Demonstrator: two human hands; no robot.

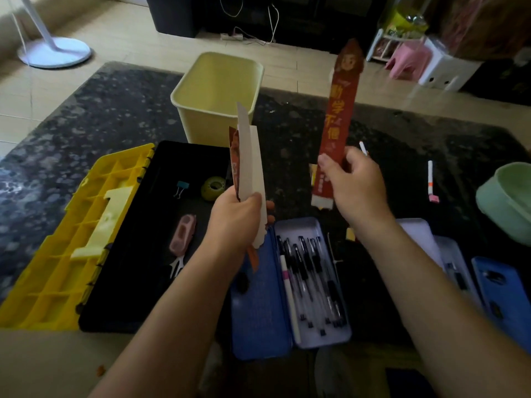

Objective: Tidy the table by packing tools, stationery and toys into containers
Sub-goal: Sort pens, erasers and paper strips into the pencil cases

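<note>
My right hand [355,185] holds a long red bookmark [339,110] upright, printed with yellow characters and a cartoon head at its top. My left hand [238,216] grips a small stack of similar bookmarks [250,165], white backs towards me, above the table. Below both hands lies an open blue pencil tin [255,311] with several black pens [310,280] in its tray. At the left an open toolbox [120,282] with a yellow lid [60,254] holds a binder clip [181,188], a green tape dispenser [212,188] and a pink item [183,235].
A yellow bin [218,90] stands behind the toolbox. A green bowl [508,196] sits at the right edge, with a second open tin [448,254] and a blue case [502,297] in front of it. Two white sticks [430,179] [363,148] lie on the dark stone table [94,116].
</note>
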